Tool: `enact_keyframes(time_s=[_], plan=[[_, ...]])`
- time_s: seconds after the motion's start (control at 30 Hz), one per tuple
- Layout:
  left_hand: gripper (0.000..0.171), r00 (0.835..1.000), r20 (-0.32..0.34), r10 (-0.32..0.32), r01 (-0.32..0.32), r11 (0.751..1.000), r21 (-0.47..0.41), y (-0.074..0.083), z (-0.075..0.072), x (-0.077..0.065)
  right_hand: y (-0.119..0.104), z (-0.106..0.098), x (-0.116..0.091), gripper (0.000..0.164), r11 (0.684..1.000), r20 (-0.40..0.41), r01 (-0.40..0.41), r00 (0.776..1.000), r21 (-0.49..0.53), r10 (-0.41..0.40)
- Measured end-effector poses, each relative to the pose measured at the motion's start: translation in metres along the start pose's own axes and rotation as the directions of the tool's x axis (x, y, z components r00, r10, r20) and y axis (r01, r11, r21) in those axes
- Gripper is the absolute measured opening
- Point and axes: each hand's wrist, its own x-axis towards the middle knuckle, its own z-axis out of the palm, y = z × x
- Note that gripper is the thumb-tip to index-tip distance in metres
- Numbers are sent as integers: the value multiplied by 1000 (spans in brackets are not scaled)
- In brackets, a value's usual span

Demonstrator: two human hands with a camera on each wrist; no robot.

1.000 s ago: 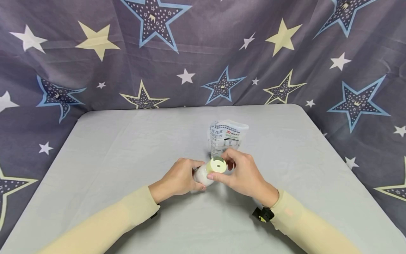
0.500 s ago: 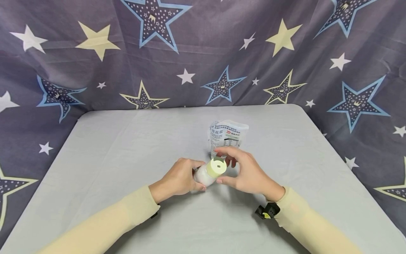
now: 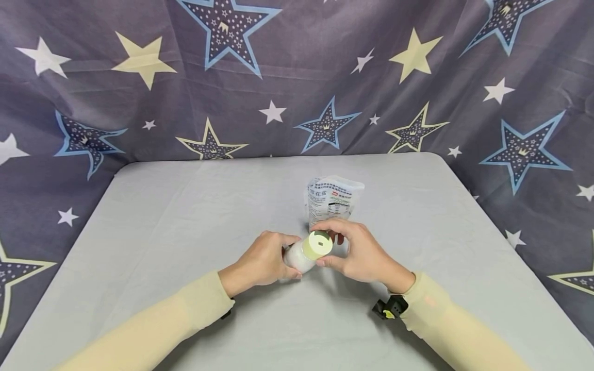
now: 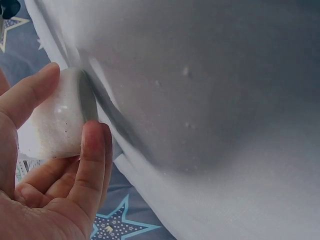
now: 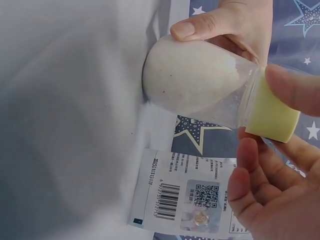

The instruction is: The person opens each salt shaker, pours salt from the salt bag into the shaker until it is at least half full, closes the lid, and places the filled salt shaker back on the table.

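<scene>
A clear shaker bottle [image 3: 298, 258] filled with white grains leans tilted just above or on the table, its pale yellow cap [image 3: 313, 248] toward the right. My left hand [image 3: 262, 259] grips the bottle's body between thumb and fingers. With thumb and fingertips on opposite sides, my right hand [image 3: 364, 254] holds the cap. The right wrist view shows the cap [image 5: 272, 112] seated on the bottle's neck, and white grains [image 5: 187, 80] fill much of the body. In the left wrist view, the bottle's base [image 4: 87, 95] faces the cloth.
A printed white salt bag [image 3: 330, 198] stands upright behind the bottle; its barcode side [image 5: 167, 200] shows in the right wrist view. Pale cloth covers the table [image 3: 209, 206]. A dark star-patterned curtain [image 3: 297, 77] hangs behind and at the sides.
My right hand loosened from the cap, its fingers spreading half a second ago, and now closes on it again from slightly farther right. The left hand and bottle stay nearly still.
</scene>
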Motion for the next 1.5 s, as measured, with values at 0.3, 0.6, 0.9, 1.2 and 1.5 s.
enact_keyframes(time_s=[0.3, 0.6, 0.9, 1.2, 1.5], plan=[[57, 1000, -1, 7, -7, 1000, 12, 0, 0, 0, 0, 6, -1, 55, 999, -41, -11, 999, -47, 9], [55, 1000, -3, 5, -4, 1000, 4, 0, 0, 0, -3, 11, -2, 46, 994, -115, -31, 993, -104, 19], [55, 1000, -2, 2, -2, 1000, 6, 0, 0, 1, -4, 15, -2, 46, 983, -184, -58, 983, -174, 26], [57, 1000, 2, 5, -5, 1000, 10, 0, 0, 0, -5, 14, -4, 51, 979, -173, -77, 984, -189, 44], [58, 1000, -1, 20, -20, 1000, 15, -1, 0, 0, -4, 5, -6, 71, 994, -78, 4, 997, -113, -13]])
